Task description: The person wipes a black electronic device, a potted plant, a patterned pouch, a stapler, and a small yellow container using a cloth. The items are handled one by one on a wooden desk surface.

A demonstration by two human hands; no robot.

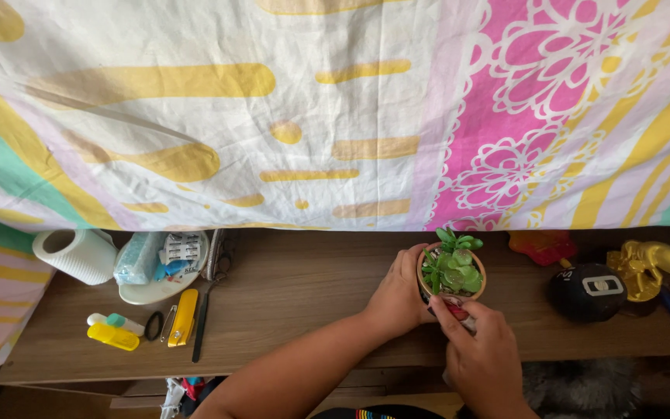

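Note:
A small round pot point(474, 271) with a green succulent plant point(451, 264) stands on the wooden tabletop point(296, 287). My left hand point(397, 299) is cupped around the pot's left side, gripping it. Just in front of the pot, my right hand point(486, 357) holds a thin red and white object point(459, 314), pressed against the pot's front rim. What that object is I cannot make out.
A patterned cloth point(335, 109) hangs behind the table. At left lie a white paper roll point(77, 254), a plate of small packets point(160, 268), a yellow utility knife point(183, 316), a dark pen point(202, 318) and yellow markers point(114, 334). A black ball point(587, 291) and a gold figurine point(653, 264) sit at right.

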